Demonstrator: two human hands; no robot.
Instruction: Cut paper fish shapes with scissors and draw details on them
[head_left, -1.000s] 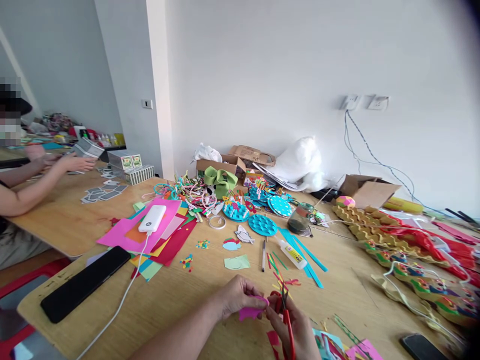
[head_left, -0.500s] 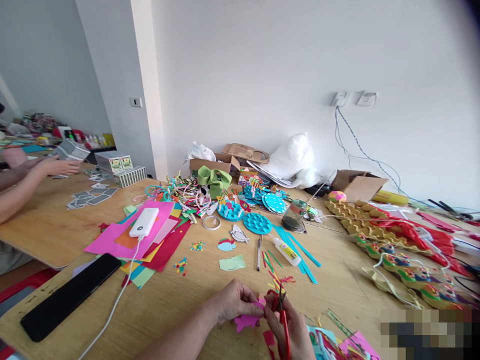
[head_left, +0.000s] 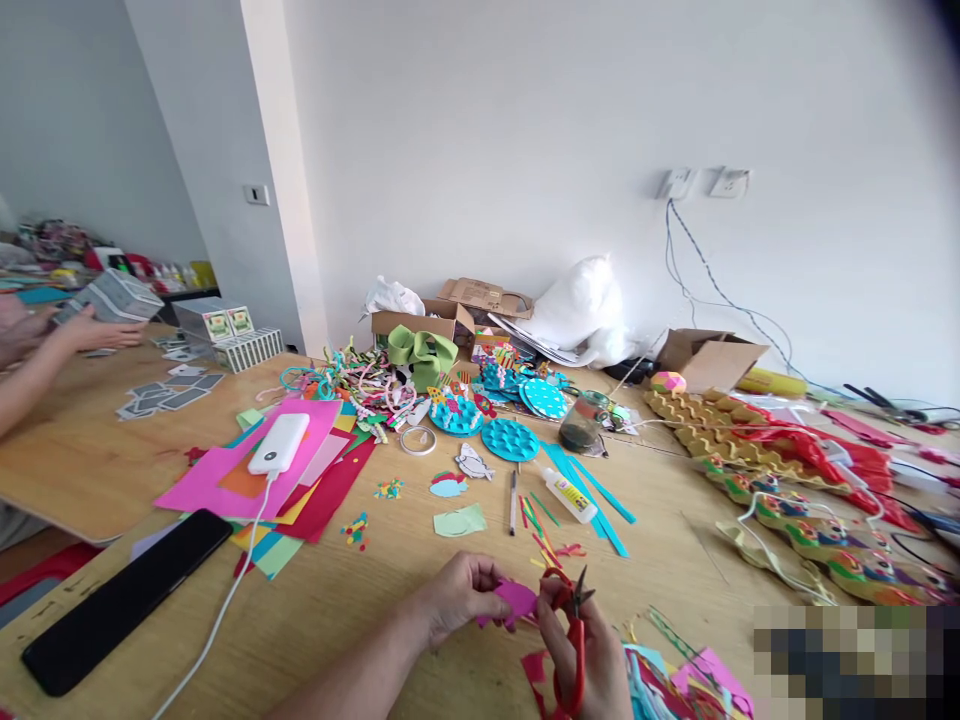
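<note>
My left hand pinches a piece of pink paper cut to a rounded shape, low in the middle of the view. Close on its right, my right hand is wrapped round red-handled scissors, their dark blades pointing up and away from me. The right fingertips are at the edge of the pink paper; whether they grip it I cannot tell. Beyond the hands lie a light green paper piece, a blue and red paper fish and a drawn grey fish cutout.
A glue bottle and a pen lie ahead. Coloured paper sheets, a white power bank and a black phone are on the left. Painted egg cartons stand right. Another person's hand holds a grey box.
The pink paper has turned in my left hand and shows more of its flat face. The scissors have tilted, their tips now further right. The view has shifted slightly.
</note>
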